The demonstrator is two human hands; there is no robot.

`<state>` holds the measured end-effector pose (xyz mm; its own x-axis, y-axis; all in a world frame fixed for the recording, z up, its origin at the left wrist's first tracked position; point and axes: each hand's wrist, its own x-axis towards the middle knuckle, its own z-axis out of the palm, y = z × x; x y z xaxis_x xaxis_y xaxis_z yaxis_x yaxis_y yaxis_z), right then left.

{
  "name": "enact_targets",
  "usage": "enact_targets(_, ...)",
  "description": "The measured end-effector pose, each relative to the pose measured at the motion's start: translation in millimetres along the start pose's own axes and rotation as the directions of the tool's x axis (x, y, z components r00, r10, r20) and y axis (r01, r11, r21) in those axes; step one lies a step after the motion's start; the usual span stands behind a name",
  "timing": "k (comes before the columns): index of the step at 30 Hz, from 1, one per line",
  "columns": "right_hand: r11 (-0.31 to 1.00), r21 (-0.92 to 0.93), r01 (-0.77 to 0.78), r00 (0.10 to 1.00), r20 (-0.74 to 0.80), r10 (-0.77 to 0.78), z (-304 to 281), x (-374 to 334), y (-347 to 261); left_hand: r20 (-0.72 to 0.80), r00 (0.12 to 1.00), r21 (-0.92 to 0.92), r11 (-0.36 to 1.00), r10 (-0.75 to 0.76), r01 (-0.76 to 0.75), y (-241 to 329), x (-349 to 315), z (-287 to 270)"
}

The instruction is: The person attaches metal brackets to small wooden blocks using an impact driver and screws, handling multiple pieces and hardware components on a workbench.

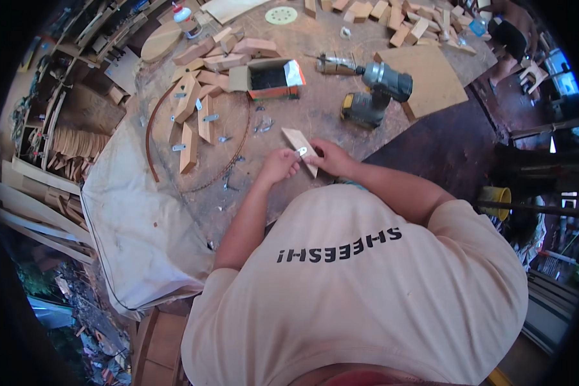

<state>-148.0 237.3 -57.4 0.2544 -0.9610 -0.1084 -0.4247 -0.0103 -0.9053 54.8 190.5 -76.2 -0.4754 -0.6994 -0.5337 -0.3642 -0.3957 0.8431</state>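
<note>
One open box (274, 93) looks dark inside; left hand (278, 166) pinches a bracket (302, 152), right hand (331, 158) a wooden block (294, 137).

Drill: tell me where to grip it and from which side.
Probably best by its handle, the narrow neck between battery and motor body, with the right hand coming from the near right, since the chuck points left.

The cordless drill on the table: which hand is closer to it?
Right. The right hand holds the wooden block, below and left of the drill in the picture; the left hand is farther off, at the block's left side.
</note>
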Motion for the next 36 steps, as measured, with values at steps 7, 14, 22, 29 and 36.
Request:
enact_targets(7, 0.987, -0.108, 0.120, 0.984, 0.144, -0.104, -9.8, 18.6, -3.9, -0.107, 0.994, -0.088, 0.996, -0.031, 0.022, 2.4, -11.1, 9.1)
enact_targets(14, 0.968, -0.073, 0.239, 0.926, 0.316, -0.205, -39.5, 19.3, -5.9, -0.236, 0.969, -0.232, 0.973, -0.076, 0.020, -2.1, -4.9, 19.8)
enact_targets(22, 0.980, 0.121, -0.159, 0.982, -0.078, 0.169, -172.9, -72.8, 46.5, -0.299, 0.950, -0.175, 0.984, -0.095, 0.044, -8.7, -16.8, 13.1)
enact_targets(29, 0.989, 0.108, 0.102, 0.979, -0.187, -0.080, -225.2, -16.0, 6.2, -0.827, 0.510, 0.254, 0.966, 0.238, -0.040, 41.7, -59.8, 1.5)
enact_targets(36, 0.962, 0.131, 0.239, 0.911, 0.312, -0.269, -218.7, 45.8, 18.7, -0.849, 0.373, 0.310, 0.925, 0.374, -0.221, 118.1, -33.0, 65.3)
